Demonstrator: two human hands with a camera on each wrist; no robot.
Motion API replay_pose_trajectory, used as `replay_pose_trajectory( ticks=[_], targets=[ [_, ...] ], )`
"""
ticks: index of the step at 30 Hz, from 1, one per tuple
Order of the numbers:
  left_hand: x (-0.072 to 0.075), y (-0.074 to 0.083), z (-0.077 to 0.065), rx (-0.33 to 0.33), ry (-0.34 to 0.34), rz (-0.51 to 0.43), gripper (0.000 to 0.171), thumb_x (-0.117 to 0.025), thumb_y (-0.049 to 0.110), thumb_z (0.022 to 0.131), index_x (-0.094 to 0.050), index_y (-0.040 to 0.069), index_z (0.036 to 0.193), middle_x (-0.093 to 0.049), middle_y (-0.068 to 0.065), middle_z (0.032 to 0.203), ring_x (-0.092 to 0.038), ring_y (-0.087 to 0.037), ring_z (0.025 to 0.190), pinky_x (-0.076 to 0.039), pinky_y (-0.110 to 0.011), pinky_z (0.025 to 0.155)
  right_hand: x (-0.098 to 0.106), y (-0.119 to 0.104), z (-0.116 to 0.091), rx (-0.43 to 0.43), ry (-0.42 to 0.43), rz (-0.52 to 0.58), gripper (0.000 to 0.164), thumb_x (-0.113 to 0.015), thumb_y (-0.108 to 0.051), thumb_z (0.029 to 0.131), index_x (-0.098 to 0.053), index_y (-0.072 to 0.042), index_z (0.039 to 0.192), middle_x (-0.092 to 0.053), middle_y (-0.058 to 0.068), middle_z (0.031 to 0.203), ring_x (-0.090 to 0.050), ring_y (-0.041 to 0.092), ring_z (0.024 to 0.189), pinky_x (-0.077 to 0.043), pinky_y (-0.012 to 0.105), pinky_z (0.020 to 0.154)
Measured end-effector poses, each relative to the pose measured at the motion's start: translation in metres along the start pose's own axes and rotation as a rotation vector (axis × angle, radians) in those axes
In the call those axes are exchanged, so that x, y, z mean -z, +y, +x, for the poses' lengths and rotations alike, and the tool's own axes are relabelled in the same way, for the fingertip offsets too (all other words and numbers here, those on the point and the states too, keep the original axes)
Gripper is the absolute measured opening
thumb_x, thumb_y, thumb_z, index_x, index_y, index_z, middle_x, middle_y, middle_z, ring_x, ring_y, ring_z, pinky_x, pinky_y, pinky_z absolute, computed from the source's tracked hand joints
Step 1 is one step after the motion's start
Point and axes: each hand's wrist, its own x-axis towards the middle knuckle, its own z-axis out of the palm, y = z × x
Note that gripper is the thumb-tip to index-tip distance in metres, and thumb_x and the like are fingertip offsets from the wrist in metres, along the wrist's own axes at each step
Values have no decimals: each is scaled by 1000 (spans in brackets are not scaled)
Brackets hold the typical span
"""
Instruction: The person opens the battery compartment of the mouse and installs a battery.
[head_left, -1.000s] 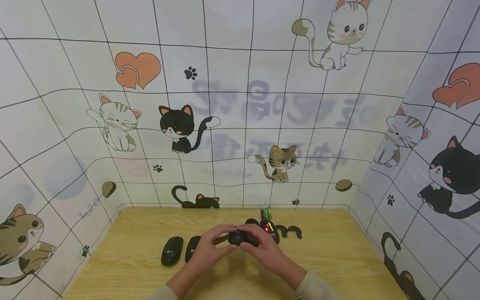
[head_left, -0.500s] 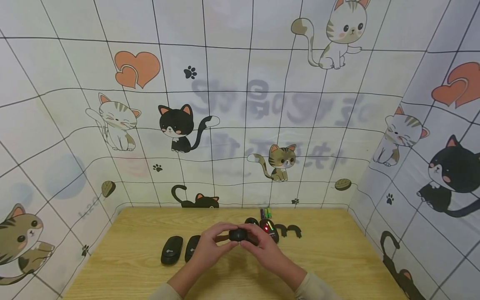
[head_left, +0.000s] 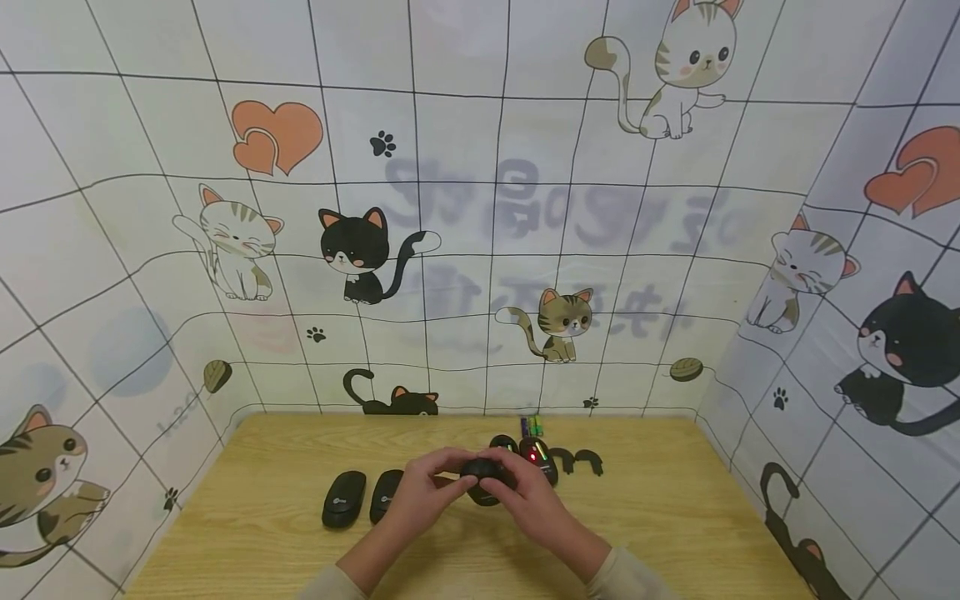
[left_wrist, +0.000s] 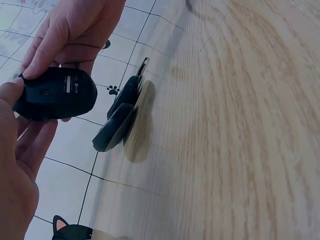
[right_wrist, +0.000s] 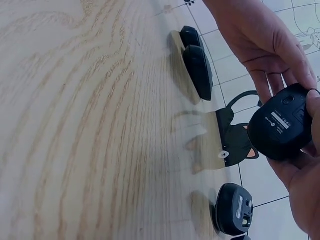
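Observation:
Both hands hold one black computer mouse (head_left: 483,497) up in front of the body, above the table. My left hand (head_left: 422,492) grips its left side and my right hand (head_left: 531,492) its right side, with the thumbs close together at the near side. In the left wrist view, the mouse's underside (left_wrist: 70,102) shows a sensor opening and a white label. The right wrist view also shows that underside (right_wrist: 280,132), with fingers at its edges. Fingers cover part of the mouse body.
Two black mice (head_left: 344,500) lie on the wooden table (head_left: 262,533) at left. Behind the right hand lie an opened mouse with a red light (head_left: 535,457), another mouse (head_left: 502,442), small batteries (head_left: 531,426) and two dark curved covers (head_left: 590,462). A cat-print curtain (head_left: 450,350) encloses the table.
The held mouse has been tilted: more of its surface now shows below the thumbs in the head view. Both thumbs have moved up slightly. The things on the table stay put.

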Motion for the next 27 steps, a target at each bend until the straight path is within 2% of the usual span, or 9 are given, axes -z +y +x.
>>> replay_pose_trajectory(
  ticks=[4, 9, 15, 22, 25, 27],
  targets=[
    [1, -1, 0, 9, -8, -5, 31, -85, 23, 100, -79, 28, 130, -79, 7, 122, -76, -17, 112, -67, -33, 88, -1, 1, 0, -10, 4, 43, 34, -68, -29, 111, -65, -28, 145, -67, 1, 140, -70, 20, 125, -63, 30, 97],
    [1, -1, 0, -13, -13, 15, 33, -85, 24, 100, -78, 28, 132, -78, 8, 123, -75, -16, 112, -67, -34, 87, -2, -1, 0, 14, 12, 61, 32, -67, -24, 113, -65, -20, 145, -68, 7, 138, -71, 22, 122, -63, 32, 97],
    [1, -1, 1, -48, -8, 43, 34, -85, 22, 101, -76, 27, 134, -77, 5, 126, -73, -17, 112, -67, -35, 89, -2, -4, -1, -34, 25, 94, 32, -66, -26, 114, -63, -20, 145, -67, 8, 134, -72, 21, 120, -62, 32, 99],
    [-2, 0, 0, -31, -45, 38, 53, -87, 13, 98, -68, 17, 147, -69, -2, 137, -67, -20, 115, -67, -34, 86, -3, -10, 0, -106, 64, 153, 33, -67, -28, 113, -62, -15, 143, -67, 11, 133, -69, 24, 125, -61, 31, 101],
    [-3, 2, 0, -17, -74, 32, 62, -88, 12, 97, -62, 16, 153, -65, -5, 143, -65, -22, 117, -67, -34, 84, -4, -11, 0, -120, 71, 191, 34, -66, -27, 113, -61, -12, 143, -67, 14, 134, -69, 27, 126, -62, 32, 99],
    [-4, 3, -1, -3, -91, 17, 67, -89, 11, 96, -59, 19, 156, -63, -6, 146, -64, -22, 119, -67, -34, 83, -4, -10, 0, -131, 72, 219, 34, -66, -27, 114, -60, -11, 144, -66, 16, 135, -70, 28, 125, -64, 33, 96]
  ],
)
